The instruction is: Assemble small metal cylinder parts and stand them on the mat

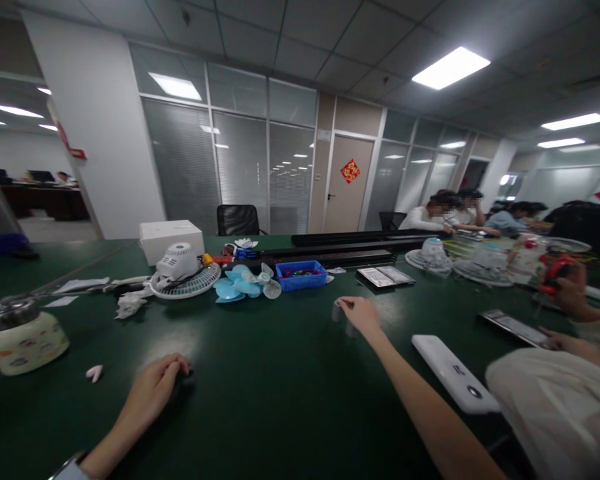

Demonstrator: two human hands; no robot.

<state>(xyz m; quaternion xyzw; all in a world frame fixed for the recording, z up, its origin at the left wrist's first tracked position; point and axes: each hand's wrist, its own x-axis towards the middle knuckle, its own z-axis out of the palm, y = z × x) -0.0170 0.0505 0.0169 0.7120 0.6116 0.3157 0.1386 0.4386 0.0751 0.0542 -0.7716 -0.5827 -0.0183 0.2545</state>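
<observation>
Fingers curled together, my left hand (153,387) rests low over the green table (260,400). A small dark thing (190,373) shows by its fingertips, too blurred to name. My right hand (363,317) reaches forward, its thumb and fingers pinched at the top of a small grey cylinder (337,312) that stands upright on the table. Just beneath that hand is a second small grey cylinder (351,329), partly hidden. A pale pink, heart-like piece (95,373) lies left of my left hand.
Behind my hands are a white fan body (175,262), blue fan blades (237,283), a blue bin (301,274) of small parts and a screwdriver-bit case (386,276). A jar (24,337) stands left. Rightward lie a white panel (453,373) and a co-worker's sleeve (550,407).
</observation>
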